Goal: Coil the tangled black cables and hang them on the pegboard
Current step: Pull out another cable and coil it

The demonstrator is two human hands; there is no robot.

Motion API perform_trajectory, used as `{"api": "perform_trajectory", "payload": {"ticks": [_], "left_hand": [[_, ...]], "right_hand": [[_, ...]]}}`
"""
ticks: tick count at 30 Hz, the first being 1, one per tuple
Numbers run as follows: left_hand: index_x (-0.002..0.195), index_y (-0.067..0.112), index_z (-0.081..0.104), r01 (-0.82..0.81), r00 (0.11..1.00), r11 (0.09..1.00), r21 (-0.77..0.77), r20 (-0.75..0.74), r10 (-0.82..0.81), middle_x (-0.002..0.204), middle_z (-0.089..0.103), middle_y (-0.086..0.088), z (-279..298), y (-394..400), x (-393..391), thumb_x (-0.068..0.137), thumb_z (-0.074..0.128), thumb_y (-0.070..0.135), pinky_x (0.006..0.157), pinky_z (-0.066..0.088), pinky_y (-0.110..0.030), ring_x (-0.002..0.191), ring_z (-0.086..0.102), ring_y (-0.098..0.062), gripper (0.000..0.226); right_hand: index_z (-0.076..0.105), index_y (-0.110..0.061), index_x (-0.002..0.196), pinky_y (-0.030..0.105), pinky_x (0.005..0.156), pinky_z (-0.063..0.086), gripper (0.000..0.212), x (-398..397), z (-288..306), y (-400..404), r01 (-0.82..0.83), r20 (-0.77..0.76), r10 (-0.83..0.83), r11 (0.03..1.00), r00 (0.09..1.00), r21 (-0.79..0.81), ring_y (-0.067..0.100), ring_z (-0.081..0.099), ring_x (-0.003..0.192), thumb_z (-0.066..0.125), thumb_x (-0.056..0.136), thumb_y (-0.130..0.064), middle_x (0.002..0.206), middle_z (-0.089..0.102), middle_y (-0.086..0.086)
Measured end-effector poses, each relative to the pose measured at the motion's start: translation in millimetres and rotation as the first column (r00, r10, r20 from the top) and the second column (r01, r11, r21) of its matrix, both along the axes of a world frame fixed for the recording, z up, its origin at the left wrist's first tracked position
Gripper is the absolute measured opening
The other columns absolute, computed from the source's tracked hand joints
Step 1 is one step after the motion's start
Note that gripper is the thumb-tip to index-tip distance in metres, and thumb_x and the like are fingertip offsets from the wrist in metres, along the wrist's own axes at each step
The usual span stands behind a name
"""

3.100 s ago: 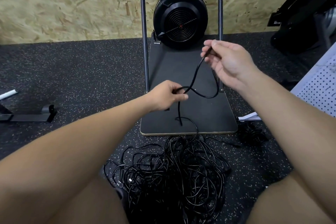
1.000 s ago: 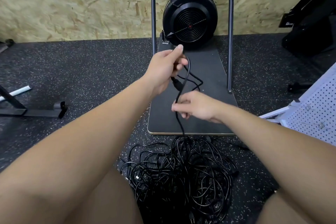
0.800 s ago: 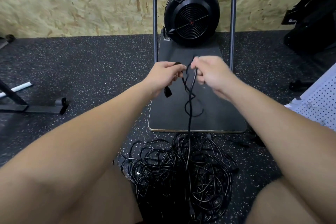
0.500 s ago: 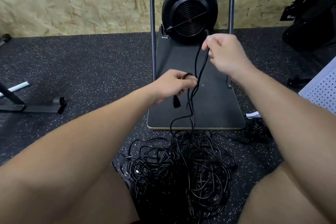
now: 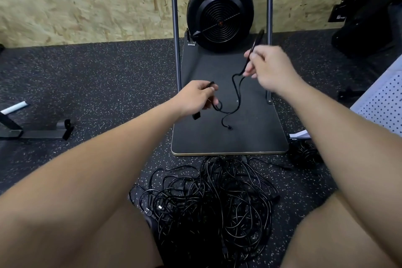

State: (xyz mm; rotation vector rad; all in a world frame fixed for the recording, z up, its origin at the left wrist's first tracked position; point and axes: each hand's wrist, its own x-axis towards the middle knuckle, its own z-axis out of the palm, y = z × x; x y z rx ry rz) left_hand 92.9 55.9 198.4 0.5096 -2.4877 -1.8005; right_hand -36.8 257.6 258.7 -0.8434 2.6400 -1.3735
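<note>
A tangled pile of black cables (image 5: 208,198) lies on the speckled floor between my knees. One black cable (image 5: 236,91) is lifted clear of the pile, its free plug end dangling above the black base board. My left hand (image 5: 195,99) grips a small coil of this cable, a plug hanging below the fist. My right hand (image 5: 264,67) is higher and to the right, pinching the same cable, which sticks up past my fingers. The white pegboard (image 5: 382,104) leans at the right edge, only partly in view.
A black fan-like machine (image 5: 219,16) stands on a black base board (image 5: 228,115) between two metal poles, against a chipboard wall. A coiled cable bundle (image 5: 304,152) lies at the board's right corner. A black metal foot (image 5: 39,131) sits on the left floor.
The lifted cable has come free of the pile and its end now dangles. My right hand moved right and a little down. My left hand stays low with the coil.
</note>
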Motion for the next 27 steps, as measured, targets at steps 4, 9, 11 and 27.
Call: {"api": "perform_trajectory", "payload": {"ticks": [4,9,11,27], "left_hand": [[0.131,-0.001,0.064,0.019,1.0,0.996,0.082,-0.02,-0.018,0.085,0.076,-0.011,1.1,2.0,1.1,0.118,0.044,0.017,0.07,0.056,-0.025,0.07,0.067,-0.02,0.03],[0.125,0.001,0.072,0.1,0.994,0.994,0.039,-0.043,-0.099,0.077,0.066,-0.005,8.0,3.4,4.9,0.118,0.046,0.021,0.071,0.051,-0.025,0.07,0.059,-0.017,0.034],[0.12,0.0,0.074,0.162,0.985,0.987,0.01,-0.055,-0.161,0.071,0.056,-0.001,16.6,5.9,7.8,0.118,0.046,0.021,0.067,0.044,-0.024,0.067,0.049,-0.016,0.035],[0.095,0.011,0.068,0.104,0.958,0.909,0.405,-0.286,0.018,0.076,0.058,-0.005,56.0,7.5,17.5,0.107,0.054,0.014,0.068,0.043,-0.031,0.069,0.051,-0.019,0.019]], "right_hand": [[0.056,-0.003,0.154,0.036,0.095,0.063,0.042,-5.0,-20.7,1.8,-0.084,0.156,0.059,0.983,0.986,0.162,0.02,0.078,0.104,0.044,0.114,-0.005,0.13,0.076,0.011],[0.063,-0.02,0.151,0.043,0.112,0.057,0.046,-5.2,-30.4,5.0,-0.248,0.139,0.223,0.948,0.965,0.198,0.01,0.075,0.118,0.058,0.108,-0.003,0.133,0.075,-0.004],[0.054,-0.025,0.161,0.037,0.123,0.045,0.06,1.0,-30.1,2.7,-0.358,0.106,0.342,0.905,0.934,0.229,0.01,0.062,0.14,0.063,0.106,-0.001,0.151,0.065,-0.006],[0.068,0.003,0.11,0.044,0.072,0.067,0.036,27.8,-25.4,-6.6,-0.134,0.557,0.244,0.964,0.794,-0.231,0.033,0.075,0.073,0.061,0.113,-0.033,0.096,0.075,0.03]]}}
